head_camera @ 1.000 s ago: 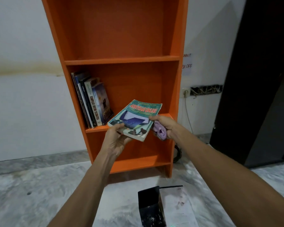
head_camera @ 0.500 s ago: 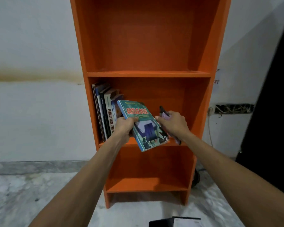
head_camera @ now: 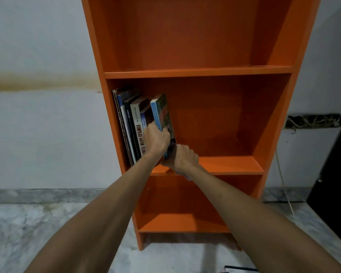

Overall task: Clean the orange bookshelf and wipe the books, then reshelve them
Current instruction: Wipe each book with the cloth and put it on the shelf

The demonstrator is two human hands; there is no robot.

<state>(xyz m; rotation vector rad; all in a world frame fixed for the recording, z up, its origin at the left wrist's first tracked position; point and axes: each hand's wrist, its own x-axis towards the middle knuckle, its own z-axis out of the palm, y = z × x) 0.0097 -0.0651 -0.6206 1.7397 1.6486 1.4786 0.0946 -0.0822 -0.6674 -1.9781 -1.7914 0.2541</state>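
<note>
1. Left hand (head_camera: 156,140) grips the spine of the blue-green book (head_camera: 162,113), fingers wrapped round it.
2. Book stands nearly upright on the middle shelf (head_camera: 230,164) of the orange bookshelf (head_camera: 199,72), leaning left against the row of books (head_camera: 132,123).
3. Right hand (head_camera: 183,159) is curled at the book's lower corner, fingers hidden; can't tell what it grips.
4. Pale purple cloth (head_camera: 187,177) pokes out under the right wrist.
5. Top and bottom shelves bare.
6. White cable (head_camera: 282,180) hangs on the wall right of the bookshelf.

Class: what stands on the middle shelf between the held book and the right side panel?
Nothing: the head view shows bare orange shelf from book to panel.
</note>
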